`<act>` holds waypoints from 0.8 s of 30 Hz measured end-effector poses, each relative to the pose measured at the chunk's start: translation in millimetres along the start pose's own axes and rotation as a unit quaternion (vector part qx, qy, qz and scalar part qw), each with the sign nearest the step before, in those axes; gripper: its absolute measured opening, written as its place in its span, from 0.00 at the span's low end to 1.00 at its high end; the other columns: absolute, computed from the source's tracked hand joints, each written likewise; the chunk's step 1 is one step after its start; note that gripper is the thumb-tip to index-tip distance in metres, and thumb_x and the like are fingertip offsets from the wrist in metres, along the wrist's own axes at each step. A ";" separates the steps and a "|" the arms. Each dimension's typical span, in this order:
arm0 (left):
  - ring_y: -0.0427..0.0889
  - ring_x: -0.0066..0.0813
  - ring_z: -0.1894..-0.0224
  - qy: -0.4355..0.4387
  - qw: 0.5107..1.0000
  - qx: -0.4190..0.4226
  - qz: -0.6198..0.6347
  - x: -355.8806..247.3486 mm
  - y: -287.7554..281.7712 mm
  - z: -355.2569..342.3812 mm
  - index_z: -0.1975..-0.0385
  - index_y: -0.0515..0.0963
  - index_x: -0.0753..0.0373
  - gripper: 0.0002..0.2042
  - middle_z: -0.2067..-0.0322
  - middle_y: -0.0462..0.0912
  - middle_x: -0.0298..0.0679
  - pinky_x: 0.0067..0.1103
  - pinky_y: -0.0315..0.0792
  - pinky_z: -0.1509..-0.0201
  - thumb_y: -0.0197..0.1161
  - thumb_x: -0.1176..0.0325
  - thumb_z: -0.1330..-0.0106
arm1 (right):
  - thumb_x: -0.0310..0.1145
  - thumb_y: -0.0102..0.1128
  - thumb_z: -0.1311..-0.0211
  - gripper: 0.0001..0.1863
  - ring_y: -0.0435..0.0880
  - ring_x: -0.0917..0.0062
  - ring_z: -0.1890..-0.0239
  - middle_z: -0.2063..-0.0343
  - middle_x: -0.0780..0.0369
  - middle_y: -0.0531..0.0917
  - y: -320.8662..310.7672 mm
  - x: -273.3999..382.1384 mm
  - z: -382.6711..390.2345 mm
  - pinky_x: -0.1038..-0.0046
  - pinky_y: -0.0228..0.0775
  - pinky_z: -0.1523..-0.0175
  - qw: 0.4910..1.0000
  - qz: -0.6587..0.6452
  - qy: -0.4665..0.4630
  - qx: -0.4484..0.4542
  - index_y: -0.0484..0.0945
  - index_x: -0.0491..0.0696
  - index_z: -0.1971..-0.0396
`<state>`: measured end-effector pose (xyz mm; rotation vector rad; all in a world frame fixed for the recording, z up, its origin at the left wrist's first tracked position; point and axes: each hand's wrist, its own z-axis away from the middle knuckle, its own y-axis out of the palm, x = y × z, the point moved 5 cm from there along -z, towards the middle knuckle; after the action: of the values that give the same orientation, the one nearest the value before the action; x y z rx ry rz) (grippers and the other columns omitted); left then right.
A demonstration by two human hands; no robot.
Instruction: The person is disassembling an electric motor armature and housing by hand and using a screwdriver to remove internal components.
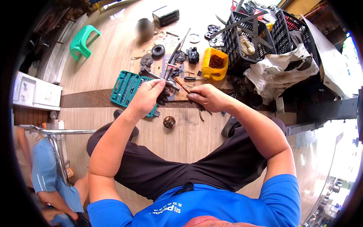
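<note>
My left hand (149, 94) is closed around a grey metal bar (173, 86), whose thick round end points toward my right hand. My right hand (204, 97) pinches a slim copper-brown strip (182, 84); its exact kind is too small to tell. The bar's end and the strip come close together above a cardboard sheet (177, 97). Below them on the floor, between my feet, sits a round motor rotor (169, 122) with copper windings. Beside my left hand lies an opened teal socket set case (126, 87), partly hidden by my wrist.
A yellow cut-open jug (214, 64) holds copper-brown scraps. Screwdrivers (194, 78), a black ring (158, 50) and dark machine parts (193, 55) lie ahead. Black crates (247, 38) stand at right, a green stool (84, 41) at far left. Another person (49, 162) is at lower left.
</note>
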<state>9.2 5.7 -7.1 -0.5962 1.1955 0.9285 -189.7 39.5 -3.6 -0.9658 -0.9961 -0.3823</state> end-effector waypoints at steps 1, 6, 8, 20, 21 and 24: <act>0.79 0.16 0.67 0.000 1.000 0.007 0.009 -0.4 3.7 0.0 0.53 0.77 0.67 0.16 0.66 0.82 0.33 0.16 0.74 0.62 0.50 0.60 0.25 | 0.39 0.51 0.29 0.16 0.76 0.70 0.74 0.78 0.57 0.78 2.2 0.5 0.5 0.67 0.68 0.66 0.998 -0.039 0.034 0.021 0.77 0.39 0.64; 0.79 0.14 0.64 0.024 0.996 0.027 0.087 0.0 21.5 0.1 0.51 0.78 0.67 0.13 0.62 0.83 0.34 0.13 0.74 0.59 0.51 0.67 0.25 | 0.39 0.47 0.25 0.17 0.67 0.88 0.76 0.81 0.70 0.71 14.5 8.2 2.4 0.78 0.64 0.71 0.986 -0.150 0.040 0.064 0.71 0.41 0.71; 0.79 0.15 0.64 0.017 0.995 0.040 0.091 -0.1 21.9 -0.3 0.51 0.78 0.68 0.13 0.61 0.83 0.34 0.14 0.74 0.57 0.51 0.67 0.25 | 0.39 0.46 0.25 0.18 0.67 0.88 0.76 0.81 0.70 0.71 17.6 8.7 2.7 0.79 0.64 0.71 0.984 -0.162 0.035 0.070 0.71 0.41 0.72; 0.79 0.17 0.65 0.041 0.999 -0.021 0.008 7.7 19.9 -10.1 0.58 0.79 0.68 0.12 0.66 0.83 0.35 0.16 0.74 0.58 0.52 0.65 0.26 | 0.40 0.51 0.27 0.16 0.68 0.89 0.78 0.82 0.71 0.71 24.6 -0.7 -0.8 0.80 0.64 0.73 0.985 -0.153 0.067 0.034 0.74 0.42 0.70; 0.79 0.17 0.65 0.026 0.999 -0.037 0.012 10.7 15.9 -12.4 0.58 0.78 0.68 0.12 0.65 0.83 0.35 0.16 0.74 0.59 0.52 0.65 0.26 | 0.40 0.51 0.27 0.16 0.68 0.89 0.78 0.81 0.71 0.72 25.2 -6.5 -2.4 0.80 0.63 0.73 0.983 -0.161 0.090 0.019 0.76 0.42 0.69; 0.80 0.18 0.65 -0.033 0.994 -0.086 0.061 4.2 13.0 -10.4 0.52 0.75 0.66 0.13 0.63 0.83 0.35 0.17 0.75 0.62 0.51 0.63 0.26 | 0.40 0.54 0.29 0.17 0.67 0.90 0.77 0.80 0.72 0.74 18.7 -33.3 -3.8 0.80 0.62 0.72 0.970 -0.180 0.156 -0.050 0.80 0.40 0.65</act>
<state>-6.9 5.2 -13.1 -0.6296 1.1103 1.1552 -192.7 41.9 -41.8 -0.7830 -0.8662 -0.8682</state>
